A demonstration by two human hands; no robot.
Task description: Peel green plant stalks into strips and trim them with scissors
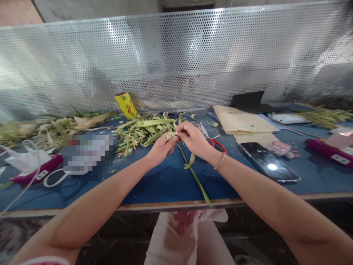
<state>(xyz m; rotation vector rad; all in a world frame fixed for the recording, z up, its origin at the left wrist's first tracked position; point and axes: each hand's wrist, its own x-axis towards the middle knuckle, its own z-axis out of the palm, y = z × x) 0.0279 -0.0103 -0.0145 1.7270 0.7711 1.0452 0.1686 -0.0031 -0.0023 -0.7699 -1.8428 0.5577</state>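
Observation:
In the middle of the head view, a small pale-green bud [170, 135] sits between my two hands. My left hand [161, 149] is closed around it, and the fingers of my right hand [193, 138] pinch at its right side. From beneath the hands a long green stem [197, 178] with a few small leaves runs down to the table's front edge; whether it joins the bud is hidden. Just beyond the hands lies a heap of cut green leaves and stems [143, 130]. Red-handled scissors [220, 144] lie partly behind my right wrist.
A perforated metal screen [176, 55] borders the blue table [154, 187] at the back. A yellow tube [127, 105] leans there. To the right are brown paper [242, 121], a phone [268, 162] and a pink case [278, 148]. Dry husks [60, 129] and a purple object with a white cable [38, 171] lie left.

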